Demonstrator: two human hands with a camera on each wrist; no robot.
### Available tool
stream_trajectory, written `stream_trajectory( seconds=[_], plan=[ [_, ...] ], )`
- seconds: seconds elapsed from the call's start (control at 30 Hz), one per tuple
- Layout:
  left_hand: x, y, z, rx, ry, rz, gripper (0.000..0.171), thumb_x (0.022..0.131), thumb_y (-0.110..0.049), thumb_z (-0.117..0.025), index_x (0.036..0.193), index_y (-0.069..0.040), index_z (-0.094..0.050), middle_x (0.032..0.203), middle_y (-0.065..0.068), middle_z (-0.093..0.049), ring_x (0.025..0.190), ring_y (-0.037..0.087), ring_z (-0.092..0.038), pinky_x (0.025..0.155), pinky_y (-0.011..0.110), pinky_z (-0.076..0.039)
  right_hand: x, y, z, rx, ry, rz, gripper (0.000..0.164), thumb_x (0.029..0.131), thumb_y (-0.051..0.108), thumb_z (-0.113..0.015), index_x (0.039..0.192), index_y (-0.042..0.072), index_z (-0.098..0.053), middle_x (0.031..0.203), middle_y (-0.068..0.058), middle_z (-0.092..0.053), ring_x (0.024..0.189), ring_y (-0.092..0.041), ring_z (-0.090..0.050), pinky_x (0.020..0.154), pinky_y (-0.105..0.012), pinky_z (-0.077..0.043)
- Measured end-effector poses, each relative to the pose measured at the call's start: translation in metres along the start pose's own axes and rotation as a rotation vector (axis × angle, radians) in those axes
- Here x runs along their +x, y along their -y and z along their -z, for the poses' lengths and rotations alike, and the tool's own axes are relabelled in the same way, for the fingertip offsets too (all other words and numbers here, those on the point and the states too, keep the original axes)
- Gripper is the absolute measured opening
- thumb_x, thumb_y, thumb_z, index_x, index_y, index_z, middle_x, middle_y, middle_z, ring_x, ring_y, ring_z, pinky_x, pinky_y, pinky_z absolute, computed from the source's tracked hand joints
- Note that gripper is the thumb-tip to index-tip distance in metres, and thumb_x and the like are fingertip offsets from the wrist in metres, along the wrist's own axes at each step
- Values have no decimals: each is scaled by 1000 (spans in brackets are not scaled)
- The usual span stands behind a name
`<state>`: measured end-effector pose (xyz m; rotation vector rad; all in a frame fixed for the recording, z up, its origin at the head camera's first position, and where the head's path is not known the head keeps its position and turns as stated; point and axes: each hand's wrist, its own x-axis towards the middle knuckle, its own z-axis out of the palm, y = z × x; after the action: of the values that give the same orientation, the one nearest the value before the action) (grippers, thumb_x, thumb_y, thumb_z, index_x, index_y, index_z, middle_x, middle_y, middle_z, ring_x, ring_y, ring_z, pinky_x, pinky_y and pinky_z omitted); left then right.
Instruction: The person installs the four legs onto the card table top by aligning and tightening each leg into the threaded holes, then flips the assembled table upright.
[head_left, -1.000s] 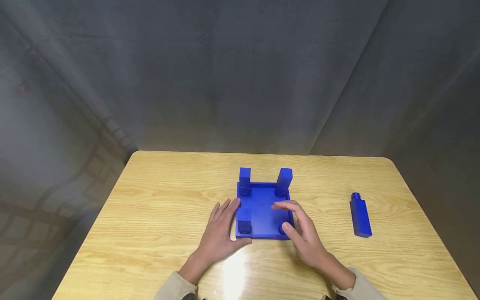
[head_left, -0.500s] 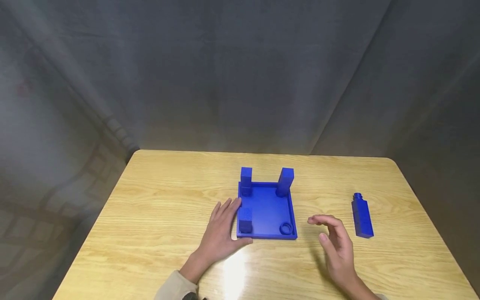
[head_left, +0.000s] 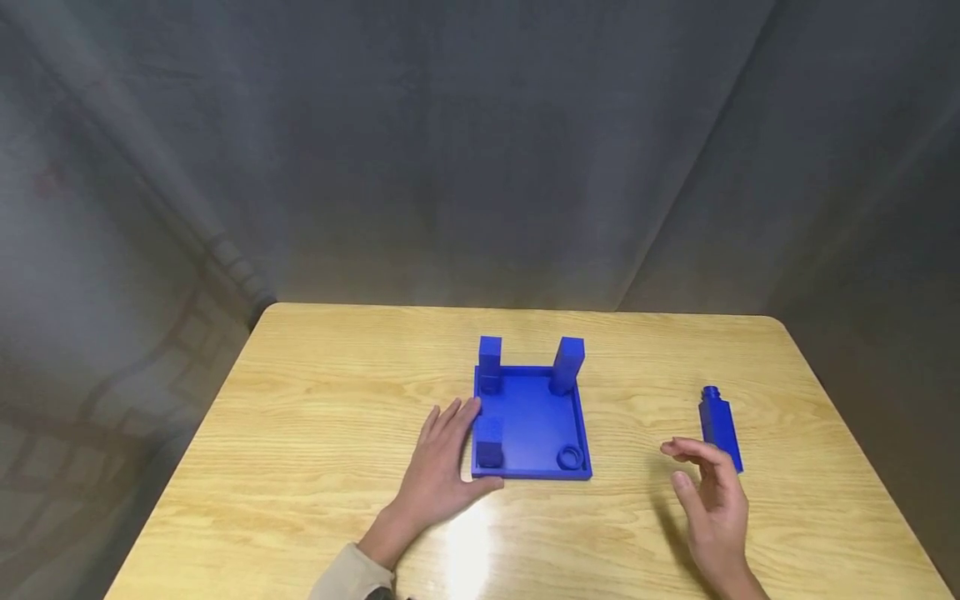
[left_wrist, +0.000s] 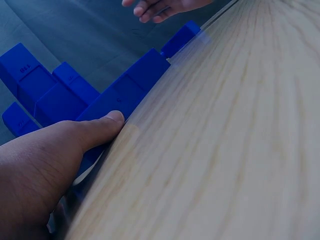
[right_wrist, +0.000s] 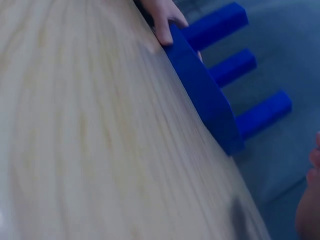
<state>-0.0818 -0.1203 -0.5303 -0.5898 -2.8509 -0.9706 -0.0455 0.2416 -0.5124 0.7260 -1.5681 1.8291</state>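
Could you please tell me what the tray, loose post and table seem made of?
Tray: probably plastic, satin, judging by its even blue. Post: likely plastic too, satin, with a ridged neck. Table: wood or laminate, glossy, showing grain and a bright reflection.

One leg [left_wrist: 25,67] bore a number resembling 116 (orientation uncertain); marks on two other legs [left_wrist: 75,84] and the tray [left_wrist: 132,85] were illegible.
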Motion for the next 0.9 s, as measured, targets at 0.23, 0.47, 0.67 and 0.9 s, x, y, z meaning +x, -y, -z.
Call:
stream_trajectory(
  seconds=[0.23, 0.47, 0.67, 0.9],
  plan=[
    [2, 1, -1, 2, 26, 13, 122, 81, -61, -91, 176, -13, -32, 177, 9, -41, 167, 32, -31, 140, 52, -11, -2, 2, 18, -268, -106, -89, 44, 88, -35, -53, 132, -29, -53, 126, -5, -73, 121, -15, -66, 109, -22, -48],
    [2, 2, -1, 11, 14, 7, 122, 80, -61, -92, 176, -13, -33, 176, 9, -43, 166, 33, -32, 140, 53, -13, 5, 4, 33, -660, -234, -220, 45, 83, -28, -69, 128, -24, -61, 116, 22, -72, 117, -2, -62, 105, -20, -40],
    [0, 3, -1, 7, -30, -22, 120, 79, -59, -93, 174, -11, -36, 173, 11, -47, 164, 37, -37, 138, 59, -19, 10, 1, 41, -809, -347, -322, 62, 78, -18, -83, 136, -15, -64, 120, 27, -65, 118, 4, -57, 102, -18, -35],
    [-1, 3, -1, -11, 0, 3, 122, 80, -61, -91, 175, -12, -33, 176, 9, -44, 166, 34, -33, 140, 53, -13, 10, 1, 44, -862, -394, -539, 79, 81, -13, -88, 153, -3, -56, 125, 26, -49, 116, 3, -49, 93, -9, -40]
  ],
)
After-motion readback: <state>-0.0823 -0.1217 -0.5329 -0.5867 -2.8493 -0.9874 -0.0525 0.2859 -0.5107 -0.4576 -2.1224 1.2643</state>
